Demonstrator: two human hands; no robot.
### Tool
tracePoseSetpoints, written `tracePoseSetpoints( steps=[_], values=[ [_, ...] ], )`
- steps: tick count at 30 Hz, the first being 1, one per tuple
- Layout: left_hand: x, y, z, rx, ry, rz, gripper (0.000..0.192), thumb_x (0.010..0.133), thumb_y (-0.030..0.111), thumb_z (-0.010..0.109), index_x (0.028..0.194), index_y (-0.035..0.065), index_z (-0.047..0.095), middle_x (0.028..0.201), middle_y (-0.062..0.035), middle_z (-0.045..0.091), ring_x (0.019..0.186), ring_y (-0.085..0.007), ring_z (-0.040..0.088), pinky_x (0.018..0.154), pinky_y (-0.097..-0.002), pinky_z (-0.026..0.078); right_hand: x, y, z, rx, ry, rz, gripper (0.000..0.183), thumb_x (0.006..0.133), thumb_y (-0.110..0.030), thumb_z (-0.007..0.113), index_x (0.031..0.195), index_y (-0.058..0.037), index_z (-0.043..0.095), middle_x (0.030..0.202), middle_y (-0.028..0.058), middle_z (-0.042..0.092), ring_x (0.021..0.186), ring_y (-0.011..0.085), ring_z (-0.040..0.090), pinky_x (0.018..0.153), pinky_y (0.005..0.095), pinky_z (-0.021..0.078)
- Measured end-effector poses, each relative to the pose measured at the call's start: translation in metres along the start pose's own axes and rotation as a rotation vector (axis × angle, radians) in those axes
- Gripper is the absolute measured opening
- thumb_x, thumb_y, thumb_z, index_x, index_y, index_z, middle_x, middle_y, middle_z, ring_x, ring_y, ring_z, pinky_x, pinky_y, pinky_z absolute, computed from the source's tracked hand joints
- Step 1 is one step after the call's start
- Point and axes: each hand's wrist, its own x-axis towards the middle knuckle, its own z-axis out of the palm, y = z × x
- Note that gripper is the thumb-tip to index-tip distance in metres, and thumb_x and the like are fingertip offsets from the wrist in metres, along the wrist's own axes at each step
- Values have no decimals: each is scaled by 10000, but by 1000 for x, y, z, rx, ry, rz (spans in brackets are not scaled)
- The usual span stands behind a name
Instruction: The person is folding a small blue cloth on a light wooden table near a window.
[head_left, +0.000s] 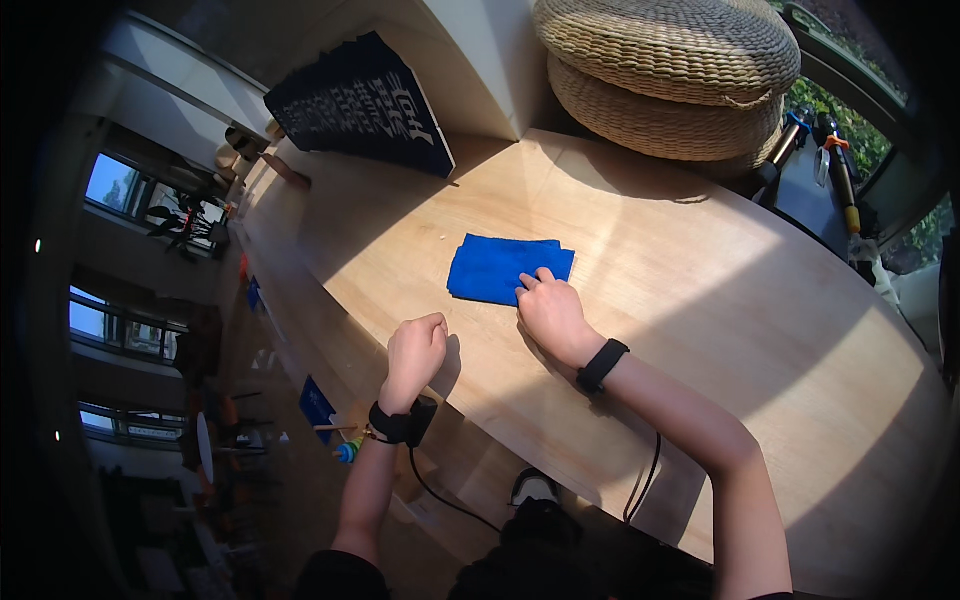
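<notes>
A folded blue cloth (491, 271) lies flat on a pale wooden tabletop (570, 217), its layers slightly offset at the corners. My right hand (553, 309) rests on the cloth's near right corner, fingertips touching the top with the fingers somewhat apart. To the lower left, apart from the cloth, my left hand (416, 351) is curled into a loose fist by the table's edge. Nothing shows in that fist, though its palm side is hidden. Both wrists wear black straps, and cables hang nearby.
Stacked woven straw cushions (667, 82) stand at the far right of the table, beside a pale wall corner. A dark board (367, 112) bearing writing stands farther left. Pole-like tools (838, 169) lean near the window. My shoe (535, 487) shows below the table's front edge.
</notes>
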Motion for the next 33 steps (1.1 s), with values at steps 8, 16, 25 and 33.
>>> tracePoseSetpoints(
  steps=[8, 16, 25, 33],
  values=[
    [-1, 11, 2, 9, -40, 39, 207, 812, 123, 442, 703, 39, 597, 647, -189, 574, 644, -372, 578, 581, -438, 448, 10, 18, -2, -38, 39, 17, 137, 718, -123, 574, 658, -54, 675, 908, 71, 643, 879, 221, 560, 645, 325, 500],
    [0, 21, 6, -9, -62, 46, 201, 807, 125, 448, 708, 37, 599, 650, -192, 574, 646, -375, 575, 585, -440, 448, 39, 65, 3, -110, 227, 166, 153, 727, -108, 555, 669, -39, 679, 1009, 92, 661, 896, 242, 586, 661, 338, 524],
    [0, 19, 6, -18, -58, 57, 198, 800, 112, 443, 702, 34, 596, 645, -192, 569, 644, -378, 570, 575, -434, 447, 56, 95, 6, -176, 251, 213, 201, 797, -132, 522, 812, -44, 701, 1145, 101, 619, 1062, 264, 561, 766, 343, 515],
    [3, 11, 2, -51, -4, 109, 192, 772, 76, 420, 651, 10, 552, 524, -174, 477, 493, -310, 519, 495, -372, 399, 80, 118, -4, -94, 138, 251, 272, 840, -137, 464, 1007, -46, 658, 1189, 87, 595, 1167, 271, 493, 837, 348, 483]
  ],
)
